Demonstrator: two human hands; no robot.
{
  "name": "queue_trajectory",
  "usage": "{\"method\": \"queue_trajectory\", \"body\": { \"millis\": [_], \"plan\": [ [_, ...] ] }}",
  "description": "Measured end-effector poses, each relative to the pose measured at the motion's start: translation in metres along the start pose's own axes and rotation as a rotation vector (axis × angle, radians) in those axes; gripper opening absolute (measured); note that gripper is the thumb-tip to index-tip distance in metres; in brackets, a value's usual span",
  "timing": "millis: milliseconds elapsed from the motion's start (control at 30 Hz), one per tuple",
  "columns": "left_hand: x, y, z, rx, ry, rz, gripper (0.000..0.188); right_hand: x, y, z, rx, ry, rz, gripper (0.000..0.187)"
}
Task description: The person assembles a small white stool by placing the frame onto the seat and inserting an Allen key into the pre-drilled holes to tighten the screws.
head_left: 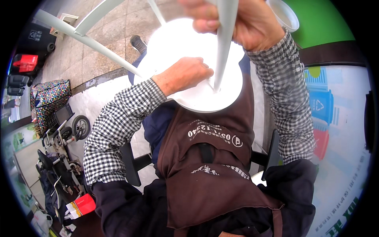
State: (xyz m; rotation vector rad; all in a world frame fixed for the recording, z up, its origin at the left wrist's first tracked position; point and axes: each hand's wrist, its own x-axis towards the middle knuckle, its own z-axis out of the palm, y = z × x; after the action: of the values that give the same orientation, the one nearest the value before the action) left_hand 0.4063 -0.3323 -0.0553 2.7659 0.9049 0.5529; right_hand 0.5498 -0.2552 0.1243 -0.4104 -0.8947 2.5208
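A white round stool seat point(221, 103) lies across my lap, overexposed in the middle. Pale tubular legs point(118, 63) rise from it, so the stool seems to be upside down. My right hand point(254, 25) is wrapped round the leg point(226, 43) nearest the right, its fingers blurred by motion. Close beside that leg's lower end, my left hand point(185, 75) is closed low over the seat. A small pale bit shows under its fingertips, but I cannot make out what it is.
A white plastic tub point(285, 15) stands at the upper right on a green surface point(319, 23). On the left are a folded wheeled cart point(63, 158), a patterned bag point(51, 98) and a red-and-white box point(82, 206). Chair armrests point(132, 164) flank me. A shoe point(138, 43) shows beyond the seat.
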Motion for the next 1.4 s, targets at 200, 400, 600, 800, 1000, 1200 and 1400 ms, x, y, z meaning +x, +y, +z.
{"method": "queue_trajectory", "body": {
  "millis": [200, 400, 600, 800, 1000, 1200, 1400],
  "plan": [
    [-0.015, 0.012, -0.002, 0.015, 0.032, -0.253, 0.014, 0.005, 0.008, -0.009, -0.055, -0.023, -0.064, 0.040],
    [-0.019, 0.027, 0.007, 0.081, 0.204, -0.370, 0.020, -0.019, 0.044, -0.012, -0.323, 0.002, -0.303, 0.082],
    [-0.021, 0.029, 0.020, 0.101, 0.205, -0.350, 0.022, -0.044, 0.073, -0.018, -0.529, 0.124, -0.507, 0.088],
    [-0.015, 0.053, 0.041, 0.057, 0.228, -0.623, 0.017, -0.025, 0.067, -0.016, -0.632, 0.337, -0.531, 0.081],
    [-0.008, 0.074, 0.029, 0.030, 0.187, -0.684, 0.023, -0.025, 0.062, -0.010, -0.556, 0.335, -0.475, 0.080],
    [-0.031, 0.067, 0.016, 0.003, 0.162, -0.410, 0.037, -0.027, 0.065, -0.019, -0.491, 0.381, -0.431, 0.080],
    [-0.023, 0.066, 0.015, -0.110, 0.136, -0.515, 0.046, -0.027, 0.064, -0.009, -0.484, 0.338, -0.459, 0.080]
  ]
}}
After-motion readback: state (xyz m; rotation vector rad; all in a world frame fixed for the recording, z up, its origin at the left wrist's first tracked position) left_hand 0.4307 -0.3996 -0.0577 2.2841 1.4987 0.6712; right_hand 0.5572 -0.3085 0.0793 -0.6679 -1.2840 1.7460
